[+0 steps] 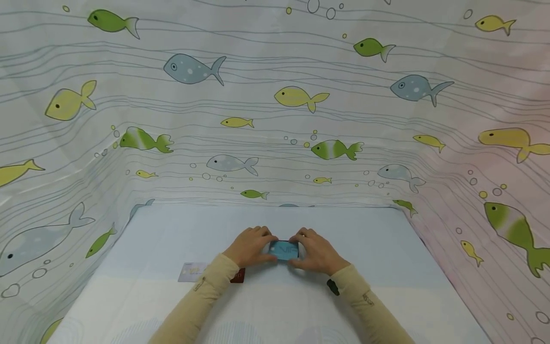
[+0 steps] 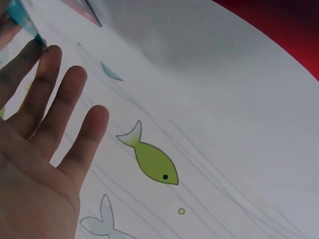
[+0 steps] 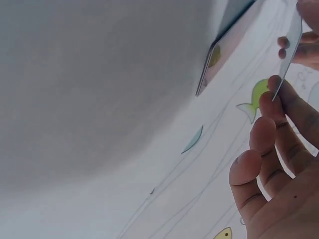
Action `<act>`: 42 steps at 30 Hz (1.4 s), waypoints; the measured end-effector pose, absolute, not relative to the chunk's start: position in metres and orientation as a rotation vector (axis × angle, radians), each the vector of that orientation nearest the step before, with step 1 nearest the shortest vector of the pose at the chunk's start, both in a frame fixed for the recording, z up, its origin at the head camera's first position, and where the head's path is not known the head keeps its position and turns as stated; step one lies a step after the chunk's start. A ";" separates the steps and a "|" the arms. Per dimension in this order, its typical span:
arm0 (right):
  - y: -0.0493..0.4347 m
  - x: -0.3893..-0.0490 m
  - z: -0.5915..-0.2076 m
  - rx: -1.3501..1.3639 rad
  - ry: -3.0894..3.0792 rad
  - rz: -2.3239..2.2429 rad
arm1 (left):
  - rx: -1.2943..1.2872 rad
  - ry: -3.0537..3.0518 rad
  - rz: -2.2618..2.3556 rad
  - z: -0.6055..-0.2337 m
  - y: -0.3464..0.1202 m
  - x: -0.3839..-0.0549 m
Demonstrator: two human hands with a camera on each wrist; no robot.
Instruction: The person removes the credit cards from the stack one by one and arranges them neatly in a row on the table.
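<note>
A light blue card [image 1: 284, 250] with dark lettering is held up between both hands over the middle of the table. My left hand [image 1: 251, 247] pinches its left end between thumb and fingers. The right hand [image 1: 319, 252] grips the opposite end in the same way. In the left wrist view only a corner of the blue card [image 2: 24, 19] shows, at the fingertips. The right wrist view has the blue card [image 3: 290, 57] nearly edge-on, with the lower fingers clear of it. A lavender card [image 1: 190, 272] and a dark red card [image 1: 238, 275] lie by the left forearm, partly covered by its sleeve.
The table [image 1: 352, 315] has a pale blue and white cover. A fish-patterned curtain [image 1: 266, 138] encloses its back and sides. Against the right cuff sits a small dark object [image 1: 333, 286].
</note>
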State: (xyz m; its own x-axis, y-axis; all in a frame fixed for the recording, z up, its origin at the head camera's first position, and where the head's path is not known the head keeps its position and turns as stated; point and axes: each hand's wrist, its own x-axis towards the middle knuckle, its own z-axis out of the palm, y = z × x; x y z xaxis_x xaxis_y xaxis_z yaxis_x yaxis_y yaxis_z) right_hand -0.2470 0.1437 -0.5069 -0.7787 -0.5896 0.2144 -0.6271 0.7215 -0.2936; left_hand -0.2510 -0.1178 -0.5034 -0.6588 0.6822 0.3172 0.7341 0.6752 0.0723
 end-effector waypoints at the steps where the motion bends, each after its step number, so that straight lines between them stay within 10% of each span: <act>1: 0.143 -0.246 -0.507 1.003 -2.814 0.541 | -1.134 -2.612 -0.276 -0.504 -0.119 -0.250; 42: 0.100 -0.222 -0.521 1.240 -2.842 0.461 | -1.099 -2.707 -0.238 -0.516 -0.163 -0.197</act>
State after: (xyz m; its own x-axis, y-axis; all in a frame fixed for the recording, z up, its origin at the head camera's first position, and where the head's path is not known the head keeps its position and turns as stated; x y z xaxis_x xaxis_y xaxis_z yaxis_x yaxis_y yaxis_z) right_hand -0.2221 0.0996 -0.5215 -0.6869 -0.7163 0.1228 -0.7183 0.6437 -0.2640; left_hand -0.1969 -0.1626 -0.5163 -0.7001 0.6679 0.2527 0.7017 0.7090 0.0699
